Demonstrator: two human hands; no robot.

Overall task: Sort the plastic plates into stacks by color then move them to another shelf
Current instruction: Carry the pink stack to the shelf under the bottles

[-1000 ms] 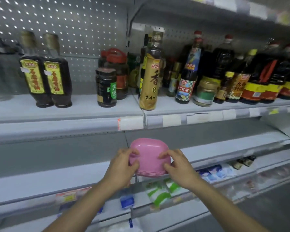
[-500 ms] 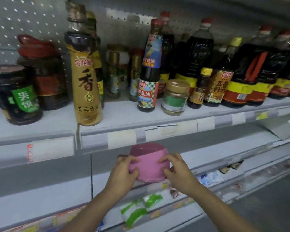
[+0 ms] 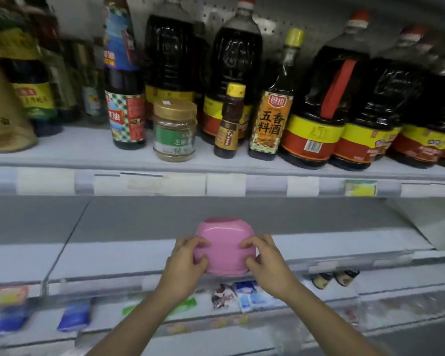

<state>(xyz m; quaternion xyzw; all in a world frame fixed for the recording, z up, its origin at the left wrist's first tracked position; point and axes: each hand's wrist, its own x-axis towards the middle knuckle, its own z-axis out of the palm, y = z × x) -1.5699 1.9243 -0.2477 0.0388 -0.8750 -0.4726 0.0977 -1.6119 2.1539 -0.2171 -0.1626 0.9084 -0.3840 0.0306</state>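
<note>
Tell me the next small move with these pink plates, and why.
Probably ease the pink plate stack forward and down onto the bare shelf: the left hand and right hand hold it at the shelf's front edge, with open room behind.

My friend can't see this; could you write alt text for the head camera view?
Two bare hands, left hand and right hand, hold a stack of pink plastic plates over a bare white shelf; dark sauce bottles fill the shelf above.
</note>
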